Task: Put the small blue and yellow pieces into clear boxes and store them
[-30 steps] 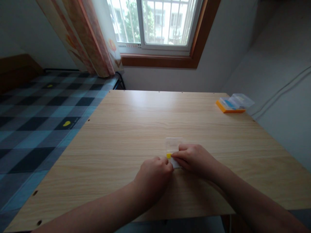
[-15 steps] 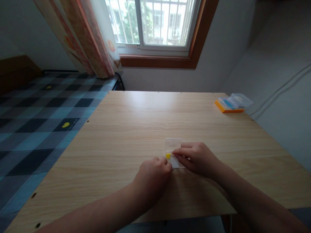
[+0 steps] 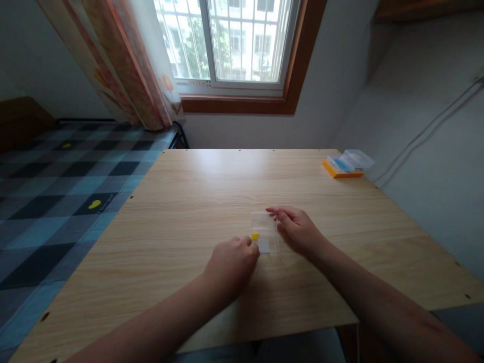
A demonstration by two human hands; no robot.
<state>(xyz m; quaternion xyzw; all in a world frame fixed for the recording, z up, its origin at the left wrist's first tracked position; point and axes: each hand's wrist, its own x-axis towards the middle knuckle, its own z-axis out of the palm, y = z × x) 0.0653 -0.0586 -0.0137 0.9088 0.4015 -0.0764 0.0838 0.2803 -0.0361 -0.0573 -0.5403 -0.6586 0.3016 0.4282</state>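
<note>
A small, flat, clear plastic case [image 3: 264, 222] lies open on the table in front of me. In its near half is a white piece of paper or card [image 3: 263, 246], and a small yellow piece [image 3: 255, 236] sits at its left edge. My left hand [image 3: 235, 259] is closed at the case's near left edge, its fingertips curled and partly hidden. My right hand [image 3: 297, 226] is at the far right corner, thumb and fingers closed around the edge of the clear case, with the index finger reaching over the top.
The case rests on a wide wooden table [image 3: 181, 217]. An orange box [image 3: 344, 171] with a raised clear lid and blue contents stands at the back right. A bed with a checked cover [image 3: 94, 171] adjoins on the left. A window [image 3: 245, 45] is ahead, and a cable [image 3: 427, 131] runs along the right wall.
My right hand has moved from the middle of the case, near the yellow piece, to its far right corner. My left hand stays at the near left edge. The camera view has shifted slightly.
</note>
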